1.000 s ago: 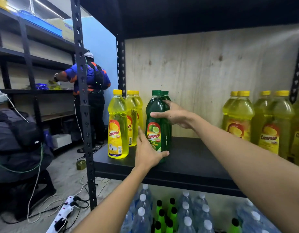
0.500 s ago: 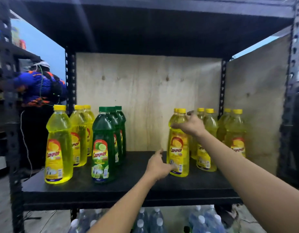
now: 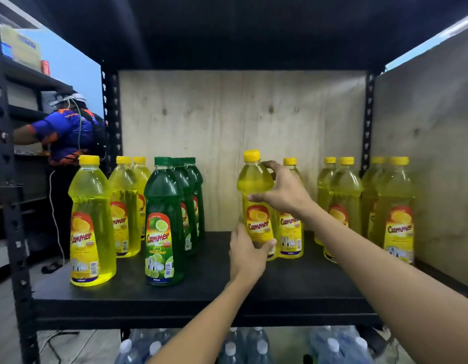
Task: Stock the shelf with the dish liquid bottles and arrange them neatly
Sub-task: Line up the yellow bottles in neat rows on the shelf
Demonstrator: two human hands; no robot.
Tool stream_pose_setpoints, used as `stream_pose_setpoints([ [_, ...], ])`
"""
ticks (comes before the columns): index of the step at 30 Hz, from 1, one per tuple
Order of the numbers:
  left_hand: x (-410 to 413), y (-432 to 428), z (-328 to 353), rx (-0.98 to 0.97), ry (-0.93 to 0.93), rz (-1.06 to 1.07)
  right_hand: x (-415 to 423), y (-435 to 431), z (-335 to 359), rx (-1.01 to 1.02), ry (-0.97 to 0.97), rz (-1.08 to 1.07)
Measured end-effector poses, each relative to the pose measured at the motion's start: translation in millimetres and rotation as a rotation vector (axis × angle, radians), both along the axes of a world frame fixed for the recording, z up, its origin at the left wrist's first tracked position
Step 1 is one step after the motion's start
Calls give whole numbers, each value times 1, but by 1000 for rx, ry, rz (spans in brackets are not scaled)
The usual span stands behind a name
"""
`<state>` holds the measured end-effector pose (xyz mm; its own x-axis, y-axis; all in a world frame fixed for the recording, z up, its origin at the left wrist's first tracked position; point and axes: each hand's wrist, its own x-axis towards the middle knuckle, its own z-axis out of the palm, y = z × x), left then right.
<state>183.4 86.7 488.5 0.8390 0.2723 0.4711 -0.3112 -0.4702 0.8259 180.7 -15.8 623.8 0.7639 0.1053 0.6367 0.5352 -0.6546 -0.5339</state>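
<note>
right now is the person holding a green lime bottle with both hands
No, both the left hand and the right hand grip a yellow plastic dish liquid bottle; the green plastic bottles stand untouched.

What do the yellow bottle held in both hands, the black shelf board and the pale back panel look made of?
Held yellow dish liquid bottle: clear glossy plastic, probably; highlights on its shoulder, liquid visible through it, opaque yellow cap. Black shelf board: matt, dark, material unclear, perhaps laminate or painted board. Pale back panel: bare plywood by its grain and knots.
</note>
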Motion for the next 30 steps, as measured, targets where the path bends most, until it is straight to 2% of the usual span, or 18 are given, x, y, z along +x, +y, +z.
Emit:
stream_pose_setpoints([
  [4,39,31,9,77,23,100,40,36,6,-23,-19,12],
  [9,91,47,10,70,128,148,99,64,-4,9,16,39],
  [15,134,49,7,116,144,110,149,64,-11,12,15,24],
  [25,149,40,11,114,176,128,177,63,-16,47,107,50],
  [30,147,40,11,107,186,101,166,64,-14,17,165,-13],
])
